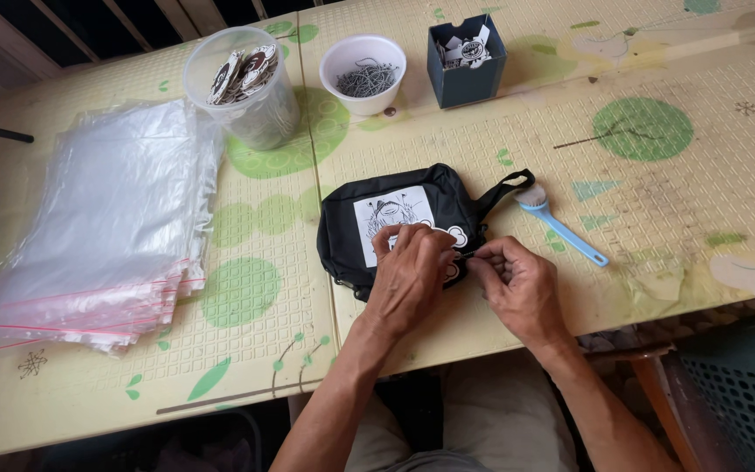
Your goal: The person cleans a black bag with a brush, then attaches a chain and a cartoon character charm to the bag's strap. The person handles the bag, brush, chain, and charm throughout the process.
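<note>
Both hands met over a black pouch (395, 218) near the table's (657, 218) front edge. Left hand (408, 271) rested curled on the pouch; right hand (517, 280) pinched something small at its right end. Beyond the pouch stood a white bowl (362, 74), a clear tub (242, 87) and a blue box (467, 61); clear bags (107, 227) lay to its left, a blue brush (561, 225) to its right.

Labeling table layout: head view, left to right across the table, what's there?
Stack of clear zip bags → clear tub of round tags → white bowl of metal pins → dark blue box of tags → light blue brush. Black pouch and both hands overlap mid-table, left out.
</note>
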